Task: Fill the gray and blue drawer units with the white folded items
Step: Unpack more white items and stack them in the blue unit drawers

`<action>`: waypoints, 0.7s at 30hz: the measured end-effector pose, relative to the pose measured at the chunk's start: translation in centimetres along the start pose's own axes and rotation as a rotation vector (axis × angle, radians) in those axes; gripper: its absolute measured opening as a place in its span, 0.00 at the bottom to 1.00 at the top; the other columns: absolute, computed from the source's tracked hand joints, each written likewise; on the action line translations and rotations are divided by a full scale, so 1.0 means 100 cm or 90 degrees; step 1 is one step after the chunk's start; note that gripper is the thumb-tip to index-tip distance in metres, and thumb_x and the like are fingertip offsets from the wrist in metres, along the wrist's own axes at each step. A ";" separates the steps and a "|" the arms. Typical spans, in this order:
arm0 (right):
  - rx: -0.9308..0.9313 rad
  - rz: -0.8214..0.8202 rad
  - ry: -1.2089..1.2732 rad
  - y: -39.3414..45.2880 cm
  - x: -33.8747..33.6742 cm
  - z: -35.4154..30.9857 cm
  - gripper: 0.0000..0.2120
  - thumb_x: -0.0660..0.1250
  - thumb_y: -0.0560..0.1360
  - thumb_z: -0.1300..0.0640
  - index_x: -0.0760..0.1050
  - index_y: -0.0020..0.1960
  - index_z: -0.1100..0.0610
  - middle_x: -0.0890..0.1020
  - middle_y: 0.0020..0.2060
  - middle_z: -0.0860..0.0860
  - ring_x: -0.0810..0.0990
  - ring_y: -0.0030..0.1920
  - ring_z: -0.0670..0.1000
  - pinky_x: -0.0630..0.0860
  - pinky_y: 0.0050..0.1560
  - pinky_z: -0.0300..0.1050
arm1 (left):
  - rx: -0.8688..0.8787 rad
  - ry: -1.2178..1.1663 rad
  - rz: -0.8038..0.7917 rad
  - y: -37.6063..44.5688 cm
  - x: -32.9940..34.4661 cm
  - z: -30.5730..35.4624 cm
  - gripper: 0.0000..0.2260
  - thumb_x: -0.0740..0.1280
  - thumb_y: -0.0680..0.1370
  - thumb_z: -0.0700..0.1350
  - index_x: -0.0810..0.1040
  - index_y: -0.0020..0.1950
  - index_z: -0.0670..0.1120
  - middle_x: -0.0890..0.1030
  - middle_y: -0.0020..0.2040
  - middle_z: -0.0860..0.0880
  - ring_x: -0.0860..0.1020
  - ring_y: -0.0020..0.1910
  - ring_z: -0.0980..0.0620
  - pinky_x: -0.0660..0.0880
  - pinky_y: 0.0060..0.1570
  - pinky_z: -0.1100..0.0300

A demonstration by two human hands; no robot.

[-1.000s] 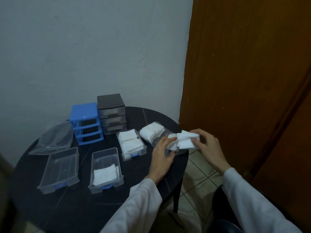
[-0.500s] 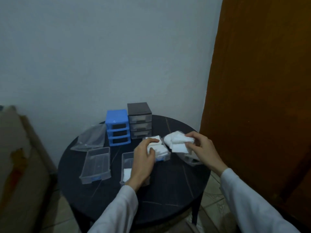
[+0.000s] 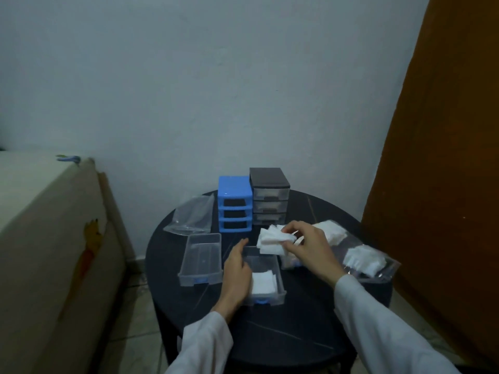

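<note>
The right hand (image 3: 306,245) pinches a bunch of white folded items (image 3: 271,240) just above the far end of a clear drawer (image 3: 280,288), where one folded piece already lies. The left hand (image 3: 237,273) rests with relaxed fingers on this drawer's left wall, holding nothing. The blue drawer unit (image 3: 234,203) and the gray drawer unit (image 3: 269,199) stand side by side at the far edge of the round table (image 3: 283,336).

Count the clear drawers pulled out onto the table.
3: an empty drawer at left, one beside the left hand, and one mostly hidden under the right hand.
</note>
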State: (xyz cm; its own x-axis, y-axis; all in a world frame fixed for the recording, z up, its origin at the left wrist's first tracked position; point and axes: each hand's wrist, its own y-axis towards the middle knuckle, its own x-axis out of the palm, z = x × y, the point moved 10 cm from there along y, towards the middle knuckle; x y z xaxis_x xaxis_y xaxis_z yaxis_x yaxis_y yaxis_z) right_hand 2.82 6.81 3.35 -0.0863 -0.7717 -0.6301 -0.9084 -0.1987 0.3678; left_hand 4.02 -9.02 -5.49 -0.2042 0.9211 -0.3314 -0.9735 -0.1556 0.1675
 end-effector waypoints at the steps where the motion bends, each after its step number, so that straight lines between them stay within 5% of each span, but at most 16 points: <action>1: -0.007 -0.007 -0.003 0.003 0.005 -0.002 0.10 0.68 0.70 0.66 0.75 0.44 0.51 0.78 0.42 0.46 0.75 0.41 0.43 0.68 0.39 0.25 | -0.010 -0.030 0.001 -0.001 0.000 -0.002 0.22 0.54 0.80 0.34 0.64 0.72 0.47 0.67 0.72 0.48 0.65 0.70 0.52 0.62 0.71 0.54; 8: -0.044 -0.131 -0.127 0.004 0.047 -0.003 0.07 0.65 0.72 0.62 0.69 0.45 0.52 0.78 0.43 0.49 0.76 0.44 0.49 0.73 0.45 0.45 | -0.108 -0.267 0.000 -0.001 0.008 -0.020 0.19 0.56 0.79 0.33 0.69 0.68 0.47 0.76 0.63 0.46 0.76 0.57 0.52 0.75 0.56 0.58; 13: -0.053 -0.203 -0.219 0.002 0.066 0.003 0.08 0.62 0.74 0.61 0.69 0.44 0.48 0.78 0.42 0.48 0.75 0.44 0.49 0.70 0.46 0.42 | -0.121 -0.315 -0.021 -0.002 0.009 -0.023 0.19 0.55 0.80 0.33 0.66 0.70 0.45 0.77 0.53 0.54 0.77 0.50 0.58 0.77 0.43 0.69; 17: -0.066 -0.205 -0.320 0.004 0.068 0.003 0.09 0.60 0.75 0.60 0.76 0.51 0.51 0.78 0.49 0.48 0.73 0.54 0.48 0.61 0.61 0.46 | -0.122 -0.319 -0.020 -0.002 0.010 -0.026 0.21 0.53 0.80 0.33 0.65 0.71 0.45 0.72 0.66 0.49 0.74 0.58 0.57 0.75 0.51 0.68; 21: -0.111 -0.107 -0.323 0.000 0.061 -0.013 0.11 0.60 0.76 0.59 0.76 0.55 0.52 0.78 0.53 0.46 0.71 0.56 0.46 0.61 0.61 0.44 | -0.112 -0.317 -0.018 -0.001 0.010 -0.026 0.20 0.54 0.80 0.33 0.65 0.71 0.46 0.69 0.70 0.48 0.70 0.65 0.53 0.70 0.64 0.58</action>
State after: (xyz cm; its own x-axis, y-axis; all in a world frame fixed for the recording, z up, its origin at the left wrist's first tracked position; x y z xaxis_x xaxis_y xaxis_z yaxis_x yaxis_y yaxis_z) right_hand 2.80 1.33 0.43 -0.1716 -0.3424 -0.9238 -0.8490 -0.4243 0.3150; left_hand 3.67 -8.99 -8.24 -0.1462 0.9770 0.1552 -0.9891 -0.1468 -0.0080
